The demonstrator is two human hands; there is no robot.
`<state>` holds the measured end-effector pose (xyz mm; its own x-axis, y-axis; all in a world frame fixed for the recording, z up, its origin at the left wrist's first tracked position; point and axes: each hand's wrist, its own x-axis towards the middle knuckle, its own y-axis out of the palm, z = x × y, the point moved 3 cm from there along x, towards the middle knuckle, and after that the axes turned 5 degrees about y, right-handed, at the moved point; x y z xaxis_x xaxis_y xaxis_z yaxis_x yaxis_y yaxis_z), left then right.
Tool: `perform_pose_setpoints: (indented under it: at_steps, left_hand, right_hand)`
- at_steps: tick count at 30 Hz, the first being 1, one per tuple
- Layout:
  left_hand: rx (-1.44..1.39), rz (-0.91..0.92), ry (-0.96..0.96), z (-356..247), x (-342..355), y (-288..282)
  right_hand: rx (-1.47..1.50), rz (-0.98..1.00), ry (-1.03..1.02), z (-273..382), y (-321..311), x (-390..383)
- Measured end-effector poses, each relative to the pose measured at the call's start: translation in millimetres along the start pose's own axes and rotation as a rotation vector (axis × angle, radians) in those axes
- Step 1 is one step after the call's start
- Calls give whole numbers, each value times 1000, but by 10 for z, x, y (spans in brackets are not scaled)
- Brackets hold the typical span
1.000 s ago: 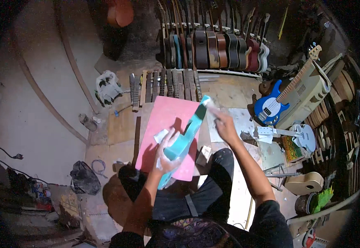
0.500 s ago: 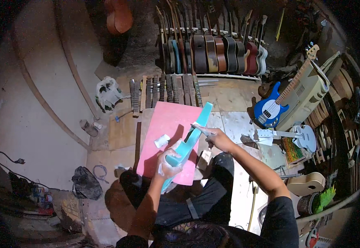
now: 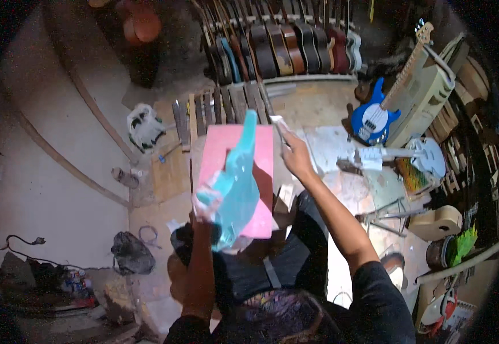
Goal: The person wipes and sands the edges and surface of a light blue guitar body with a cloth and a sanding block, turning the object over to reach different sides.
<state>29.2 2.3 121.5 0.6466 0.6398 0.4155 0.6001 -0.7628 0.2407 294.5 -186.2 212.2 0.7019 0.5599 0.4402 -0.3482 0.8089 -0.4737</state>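
The left hand's (image 3: 207,204) whitened grip clamps a glossy, horned turquoise guitar body (image 3: 240,198) over a flat pink board (image 3: 215,146), one tip past its far edge. The right hand's (image 3: 297,156) grip closes around a slim, pale-tipped tool (image 3: 278,123) beyond the board's right edge.

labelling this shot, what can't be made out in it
All in the head view:
Left hand: exact finger placing, blurred.
Teal guitar body: underside, turned away from the camera.
Tool in the right hand: its kind, blurred.
Pink board: middle, behind the guitar body.
Racked guitars: some neck ends, cut off by the upper edge.
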Motion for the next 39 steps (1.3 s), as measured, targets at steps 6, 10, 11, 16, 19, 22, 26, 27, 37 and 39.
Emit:
perform_pose_setpoints:
  at_steps: [6,10,11,16,19,22,26,27,37,39]
  left_hand:
    - [22,-70,29,-188,309,318]
    - [-14,-132,-39,-262,377,347]
    - [16,-180,-43,-263,384,345]
    - [172,-180,49,-198,406,222]
    - [-55,-178,13,-101,383,207]
    - [-51,-250,-58,30,383,287]
    - [79,-394,-137,229,283,220]
    - [51,-351,-135,300,302,57]
    - [-152,-198,-161,158,363,34]
    - [-158,-257,-190,160,343,56]
  right_hand:
    - [236,195,22,702,933,-1100]
    - [359,330,114,853,1044,-1692]
    - [385,330,101,739,1073,-1794]
    - [326,420,321,406,1198,-1973]
    - [277,363,130,877,986,-1775]
    - [152,311,10,870,972,-1405]
    - [124,214,-107,935,865,-1259]
    - [120,232,-138,943,907,-1333]
    - [69,303,-221,936,953,-1411]
    - [72,291,-230,982,944,-1372]
